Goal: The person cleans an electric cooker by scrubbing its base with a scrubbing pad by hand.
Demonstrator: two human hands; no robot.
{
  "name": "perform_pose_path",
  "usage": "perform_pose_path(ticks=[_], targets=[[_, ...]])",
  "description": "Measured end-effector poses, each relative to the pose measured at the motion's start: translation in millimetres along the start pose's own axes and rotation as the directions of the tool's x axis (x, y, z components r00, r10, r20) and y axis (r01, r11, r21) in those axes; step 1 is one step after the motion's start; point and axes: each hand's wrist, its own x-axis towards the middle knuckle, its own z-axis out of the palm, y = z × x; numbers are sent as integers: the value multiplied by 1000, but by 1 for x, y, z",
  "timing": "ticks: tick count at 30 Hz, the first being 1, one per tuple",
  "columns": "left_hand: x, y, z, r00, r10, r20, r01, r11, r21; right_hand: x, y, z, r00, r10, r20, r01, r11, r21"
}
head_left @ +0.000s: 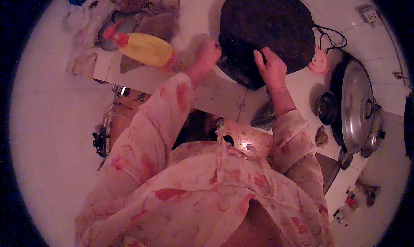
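A large, round, dark object [267, 25] with a flat top and a thick side stands on the counter in front of me; I cannot make out whether it is a pan or a cover. My left hand [208, 55] is closed at its left edge, the fingertips partly hidden. On its near rim, my right hand [272, 67] is gripping with the thumb on top and the fingers curled. A dark cord [334, 35] comes from its right side, close to a round orange-pink piece [320, 61]. Left of my left hand lies a yellow bottle with a red pump [148, 48].
Grey-brown cloths [159, 20] and a clear plastic bag [84, 16] lie at the back left. To the right are a wide pan with a metal lid [358, 107], a small dark bowl [327, 108] and another lidded pot [375, 135]. A wall socket [370, 15] is at the upper right.
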Motion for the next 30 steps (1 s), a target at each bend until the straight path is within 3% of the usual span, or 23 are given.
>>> perform_pose_path(ticks=[4, 6, 7, 10, 12, 13, 15, 19, 21, 25, 27, 30], targets=[[12, 1, -4, 994, 105, -5, -104, 988, 111, 1, 0, -2, 1000, 19, 2, -19, 1000, 10], [-6, 0, -4, 977, 153, 146, -171, 978, 121, 1, -2, -3, 1000, 5, -31, -5, 1000, 11], [-7, 1, -3, 978, 152, 145, -170, 978, 121, 1, -2, -3, 1000, 4, -31, -4, 1000, 12], [0, -4, 4, 990, 72, 118, -74, 997, 17, 1, -3, -4, 1000, 25, 1, -25, 999, 31], [20, -3, 8, 998, 15, -62, -12, 999, 47, 2, -1, -4, 999, 6, -41, -4, 999, 45], [20, -1, 8, 998, 13, -64, -10, 999, 43, 2, -1, -5, 999, 2, -39, 0, 999, 43], [17, 4, 1, 989, 53, 140, -69, 991, 111, 4, -4, -5, 999, 18, -49, -16, 999, 38], [-16, 4, 7, 988, 124, 90, -135, 984, 119, 1, -2, -4, 1000, 18, -2, -18, 1000, -15], [-2, -2, 11, 998, 53, 45, -54, 998, 18, 1, -2, -5, 999, -15, -38, 16, 999, 32], [30, -3, 7, 998, -50, -41, 52, 996, 67, 1, 1, -4, 1000, 9, -19, -9, 1000, 7], [33, -21, 16, 972, 207, 114, -216, 974, 71, -1, -1, -5, 1000, 4, -27, -4, 999, -32], [-17, -1, 11, 986, 137, 100, -150, 978, 142, -1, 0, -4, 1000, 14, -25, -14, 1000, -17]])
